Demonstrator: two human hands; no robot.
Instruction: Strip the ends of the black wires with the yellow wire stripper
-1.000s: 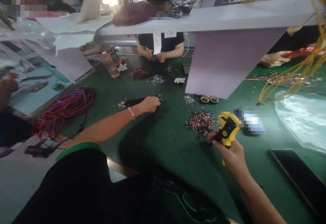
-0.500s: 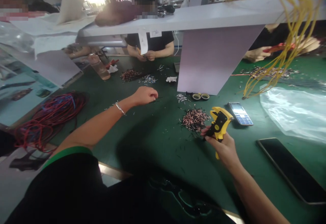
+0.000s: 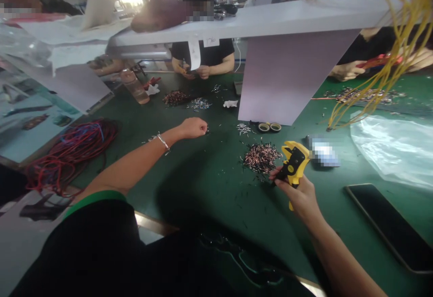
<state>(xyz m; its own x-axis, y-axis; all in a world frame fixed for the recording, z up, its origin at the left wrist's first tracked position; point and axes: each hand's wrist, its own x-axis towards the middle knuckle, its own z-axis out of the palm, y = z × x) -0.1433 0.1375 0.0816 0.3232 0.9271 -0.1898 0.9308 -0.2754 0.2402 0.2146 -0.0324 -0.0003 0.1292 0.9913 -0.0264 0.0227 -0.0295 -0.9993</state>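
Observation:
My left hand is closed low over the green table, knuckles up; whatever its fingers hold is hidden or too small to name. A silver bracelet circles that wrist. My right hand grips a yellow and black wire stripper, its jaws tilted up. Just left of the tool lies a pile of short copper-coloured wire pieces. Behind that pile are a small heap of pale bits and two tape rolls.
A coil of red and blue wires lies at the left. Phones and a plastic bag are at the right. Yellow wires hang from the white shelf. Across the table, people's hands work.
My left hand's fingers have curled in more and the hand sits slightly lower. The whole view has shifted a little; my right hand keeps its hold on the wire stripper.

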